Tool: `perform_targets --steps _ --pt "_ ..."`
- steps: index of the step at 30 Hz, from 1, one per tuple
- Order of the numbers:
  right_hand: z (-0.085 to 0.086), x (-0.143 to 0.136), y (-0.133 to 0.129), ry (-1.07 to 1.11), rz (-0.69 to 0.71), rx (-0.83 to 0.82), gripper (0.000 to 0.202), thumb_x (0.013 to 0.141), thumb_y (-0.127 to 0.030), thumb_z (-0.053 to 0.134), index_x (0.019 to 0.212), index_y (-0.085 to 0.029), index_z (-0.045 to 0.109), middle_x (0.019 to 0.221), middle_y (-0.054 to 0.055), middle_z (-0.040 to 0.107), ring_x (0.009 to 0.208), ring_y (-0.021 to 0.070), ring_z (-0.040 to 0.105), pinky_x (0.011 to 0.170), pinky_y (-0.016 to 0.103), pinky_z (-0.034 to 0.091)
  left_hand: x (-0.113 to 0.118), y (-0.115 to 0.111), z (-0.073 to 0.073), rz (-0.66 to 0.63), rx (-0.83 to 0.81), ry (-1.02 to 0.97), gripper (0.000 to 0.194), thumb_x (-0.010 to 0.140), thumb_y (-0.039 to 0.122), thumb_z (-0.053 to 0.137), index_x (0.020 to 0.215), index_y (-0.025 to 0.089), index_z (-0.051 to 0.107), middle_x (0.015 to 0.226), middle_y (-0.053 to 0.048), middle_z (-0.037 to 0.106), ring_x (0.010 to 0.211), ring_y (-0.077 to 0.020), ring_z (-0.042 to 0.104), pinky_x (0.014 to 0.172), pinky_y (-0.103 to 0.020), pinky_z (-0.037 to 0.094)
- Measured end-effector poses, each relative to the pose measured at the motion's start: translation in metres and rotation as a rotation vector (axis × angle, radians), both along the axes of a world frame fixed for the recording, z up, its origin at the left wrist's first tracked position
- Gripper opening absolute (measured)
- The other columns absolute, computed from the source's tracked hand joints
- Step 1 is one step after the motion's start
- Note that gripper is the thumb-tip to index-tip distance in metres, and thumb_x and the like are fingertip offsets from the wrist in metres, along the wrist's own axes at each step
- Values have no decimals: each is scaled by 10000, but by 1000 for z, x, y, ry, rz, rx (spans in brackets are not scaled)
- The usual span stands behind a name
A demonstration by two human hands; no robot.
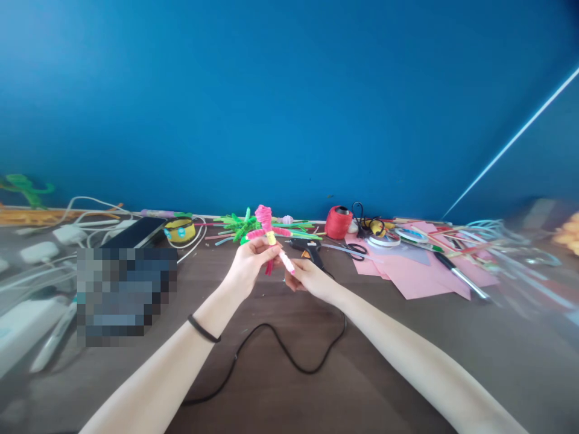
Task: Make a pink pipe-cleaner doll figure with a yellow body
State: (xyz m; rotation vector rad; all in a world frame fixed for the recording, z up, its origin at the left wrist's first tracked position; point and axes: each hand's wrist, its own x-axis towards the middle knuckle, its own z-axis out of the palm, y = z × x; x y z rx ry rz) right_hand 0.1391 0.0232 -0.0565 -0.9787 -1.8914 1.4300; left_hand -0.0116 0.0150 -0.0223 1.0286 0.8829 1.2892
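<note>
My left hand [253, 256] pinches a pipe-cleaner figure [264, 215] above the middle of the table. The figure has a bright pink wrapped top, pink arms spreading to both sides, a yellow band and a white-and-pink leg that slants down to the right. Darker pink strands hang below my left fingers. At the lower tip of the white-and-pink leg, my right hand [307, 278] is closed with thumb and fingers together. Just behind my hands lie a black hot glue gun [312, 248] and a pile of green pipe cleaners [242, 228].
A black cable [280, 346] winds across the table front. Scissors [357, 251], a red thread spool [338, 223], pink paper sheets [420, 274] and a pen [461, 276] lie right. White chargers [40, 252], a yellow tape roll [180, 231] and a dark phone [136, 232] sit left. A blue wall [289, 108] stands behind.
</note>
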Motion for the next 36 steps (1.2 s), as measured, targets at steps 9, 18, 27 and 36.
perform_targets --steps 9,18,27,36 --pt "3 -13 -24 -278 -11 199 173 836 -245 399 675 -188 366 616 -29 523 481 75 427 555 228 338 5 -3 -3 197 72 319 175 565 270 678 660 144 599 549 19 573 463 -88 462 452 -215 354" --pt "14 -6 -22 -250 97 -21 214 853 -348 396 812 -154 477 444 -68 467 376 56 401 457 194 336 -2 -6 -2 378 337 818 132 681 276 560 592 182 540 539 55 530 508 -90 422 506 -200 304" --pt "20 -7 -23 -154 149 -253 168 808 -307 462 742 -153 450 415 -71 471 282 34 353 319 160 265 5 -10 -6 334 335 813 141 696 256 517 576 184 499 532 58 527 508 -82 413 492 -184 297" --pt "29 0 -14 -31 39 -174 158 765 -155 385 738 -132 539 375 -78 400 303 38 301 320 164 196 2 -6 -9 246 302 880 152 658 267 530 551 171 478 461 74 411 485 -78 340 469 -191 265"
